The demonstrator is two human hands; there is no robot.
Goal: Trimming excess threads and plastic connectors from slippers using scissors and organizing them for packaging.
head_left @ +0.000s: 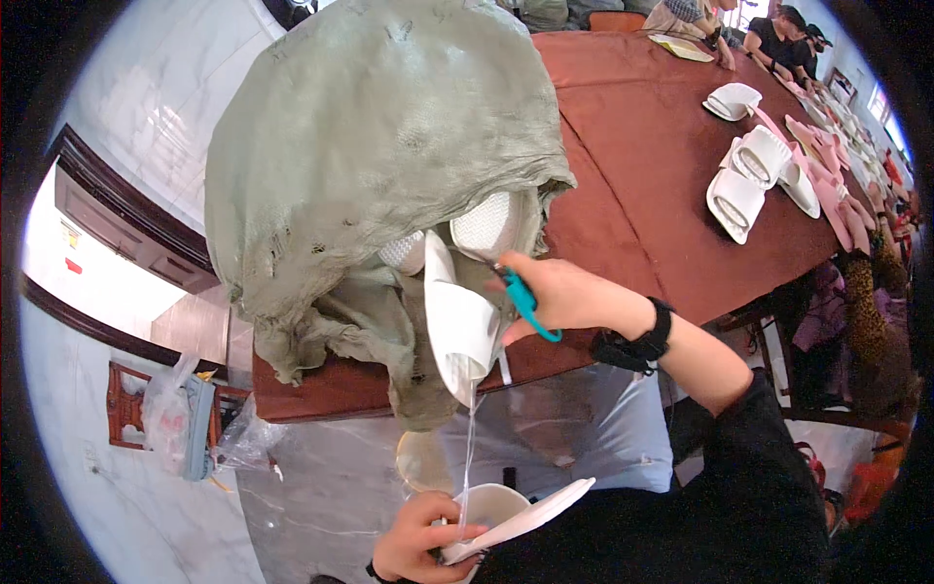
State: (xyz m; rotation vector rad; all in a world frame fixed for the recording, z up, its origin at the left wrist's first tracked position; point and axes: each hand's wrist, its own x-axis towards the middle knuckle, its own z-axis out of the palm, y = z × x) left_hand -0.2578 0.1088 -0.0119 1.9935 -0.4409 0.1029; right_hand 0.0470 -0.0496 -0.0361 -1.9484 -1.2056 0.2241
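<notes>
My right hand (564,297) is closed around scissors (522,297) with teal handles, their blades pointing toward the sack's mouth. Beside them, a white slipper (459,326) hangs over the table edge, toe downward. A clear, thin plastic strip (470,443) runs from its toe down to my left hand (423,540). The fingers of that hand are closed on a flat white slipper (530,521), seen edge-on. Behind the scissors, more white slippers (484,226) with textured soles show in the opening of a large grey-green woven sack (389,127).
A red-brown cloth covers the table (623,195). White slippers (736,202) and pink ones (822,146) lie at its right side. Other people (778,44) sit along the far right. A white bucket (494,501) is below my left hand. Clear plastic bags (170,414) hang at left.
</notes>
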